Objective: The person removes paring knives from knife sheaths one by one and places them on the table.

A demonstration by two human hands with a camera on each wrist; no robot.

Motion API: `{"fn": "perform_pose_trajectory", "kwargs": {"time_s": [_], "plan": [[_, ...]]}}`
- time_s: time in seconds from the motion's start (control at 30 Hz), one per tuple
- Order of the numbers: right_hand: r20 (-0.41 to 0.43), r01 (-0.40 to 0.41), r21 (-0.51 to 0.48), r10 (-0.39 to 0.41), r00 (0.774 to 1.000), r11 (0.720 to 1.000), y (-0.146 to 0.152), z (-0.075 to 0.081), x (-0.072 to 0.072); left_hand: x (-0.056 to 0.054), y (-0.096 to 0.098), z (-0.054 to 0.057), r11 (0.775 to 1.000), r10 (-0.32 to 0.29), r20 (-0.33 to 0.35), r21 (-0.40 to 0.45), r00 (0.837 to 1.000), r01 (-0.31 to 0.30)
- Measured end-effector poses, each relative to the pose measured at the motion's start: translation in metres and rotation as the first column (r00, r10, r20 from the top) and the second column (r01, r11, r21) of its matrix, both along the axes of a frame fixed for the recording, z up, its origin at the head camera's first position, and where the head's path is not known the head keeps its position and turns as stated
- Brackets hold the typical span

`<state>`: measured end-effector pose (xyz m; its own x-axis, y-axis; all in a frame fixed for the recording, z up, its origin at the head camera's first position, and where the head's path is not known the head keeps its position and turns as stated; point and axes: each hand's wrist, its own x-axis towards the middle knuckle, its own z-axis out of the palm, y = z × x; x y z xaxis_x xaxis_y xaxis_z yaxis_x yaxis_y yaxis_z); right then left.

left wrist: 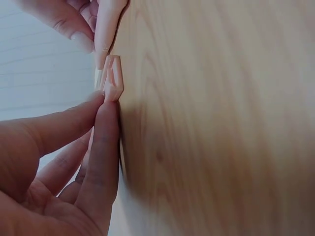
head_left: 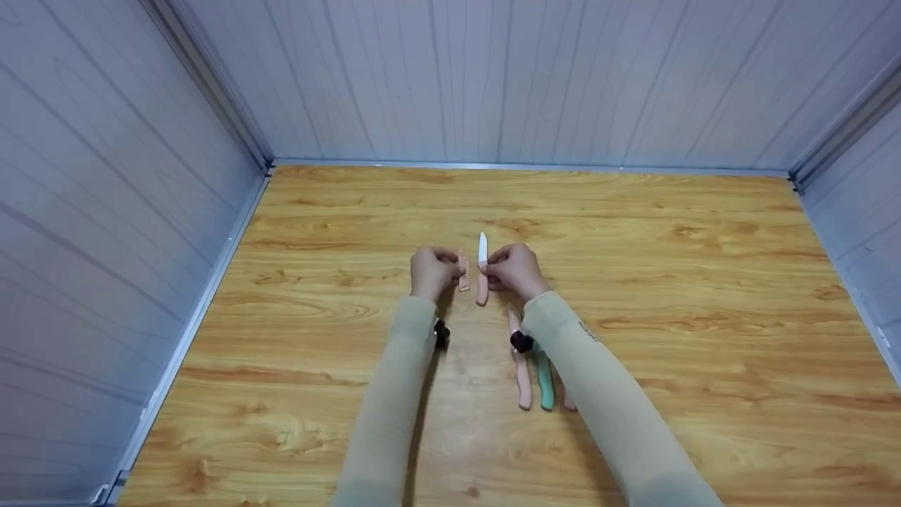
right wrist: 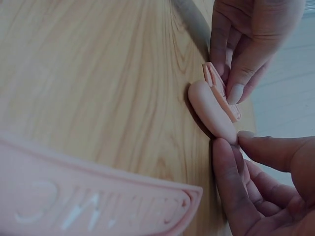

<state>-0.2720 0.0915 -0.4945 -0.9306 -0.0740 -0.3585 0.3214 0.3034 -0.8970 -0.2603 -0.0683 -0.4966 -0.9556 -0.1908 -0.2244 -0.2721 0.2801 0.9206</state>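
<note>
My left hand (head_left: 433, 270) pinches a pink knife sheath (head_left: 463, 273) between thumb and fingers; its slotted open end shows in the left wrist view. Just to the right, my right hand (head_left: 517, 268) pinches a small knife by its pink handle (head_left: 482, 290), its white blade (head_left: 483, 246) bare and pointing away from me. Sheath and knife lie side by side, slightly apart in the head view, close to the table surface. In the right wrist view the knife's rounded handle (right wrist: 211, 109) is nearest, with the sheath (right wrist: 221, 91) behind it.
Nearer me, partly under my right forearm, lie a pink sheathed knife (head_left: 521, 380), a green-handled knife (head_left: 545, 384) and another pink handle (head_left: 569, 403). Raised lettering marks a pink sheath (right wrist: 98, 196) in the right wrist view. Pale panel walls (head_left: 464, 84) border the wooden table (head_left: 317, 317).
</note>
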Motion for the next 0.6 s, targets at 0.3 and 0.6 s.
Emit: {"fn": "perform_pose_trajectory", "kwargs": {"time_s": [0.3, 0.6], "plan": [[0.005, 0.015, -0.019, -0.015, 1.0, 1.0, -0.0008, -0.0011, 0.0014, 0.0024, -0.0011, 0.0008, 1.0, -0.005, 0.0, 0.019, 1.0, 0.005], [0.017, 0.009, -0.021, -0.009, 1.0, 1.0, 0.0001, -0.0006, 0.0007, 0.0027, -0.0022, -0.0004, 0.999, 0.015, 0.013, 0.044, 1.0, -0.015]]}}
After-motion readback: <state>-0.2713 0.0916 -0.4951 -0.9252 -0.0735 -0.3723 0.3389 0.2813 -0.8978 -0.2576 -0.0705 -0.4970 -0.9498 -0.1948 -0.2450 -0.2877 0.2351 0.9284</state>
